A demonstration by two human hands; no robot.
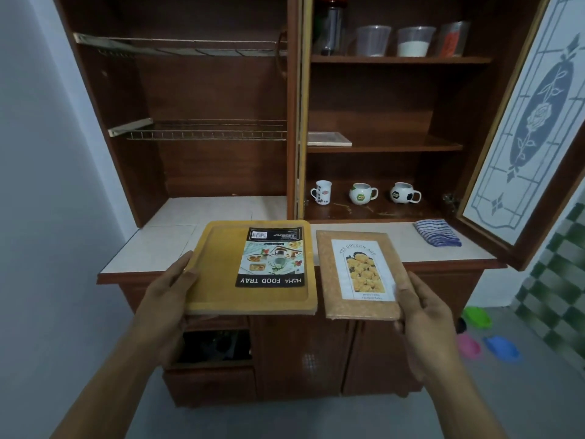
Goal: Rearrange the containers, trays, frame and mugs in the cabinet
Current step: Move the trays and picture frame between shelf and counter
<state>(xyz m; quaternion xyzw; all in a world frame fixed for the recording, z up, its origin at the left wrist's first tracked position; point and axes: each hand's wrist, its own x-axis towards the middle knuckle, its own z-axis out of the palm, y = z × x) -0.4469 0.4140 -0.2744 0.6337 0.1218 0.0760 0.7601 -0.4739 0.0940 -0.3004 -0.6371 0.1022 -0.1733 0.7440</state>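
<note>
"Where is the tray?"

"The yellow food tray (221, 264) is low in the centre of the frame, over the front edge of the table (158, 245). The left hand (171, 289) grips its left rim, thumb on top."

"And the frame?"

"The cork frame (362, 270) is just right of the tray, with a narrow gap between them. The right hand (421, 308) holds its lower right corner."

"Behind them?"

"Three mugs (362, 193) stand in a row on the lowest shelf, centre right. Clear containers (414, 41) line the top shelf, upper right. A striped cloth (438, 232) lies on the table near the open cabinet door (522, 122)."
</note>
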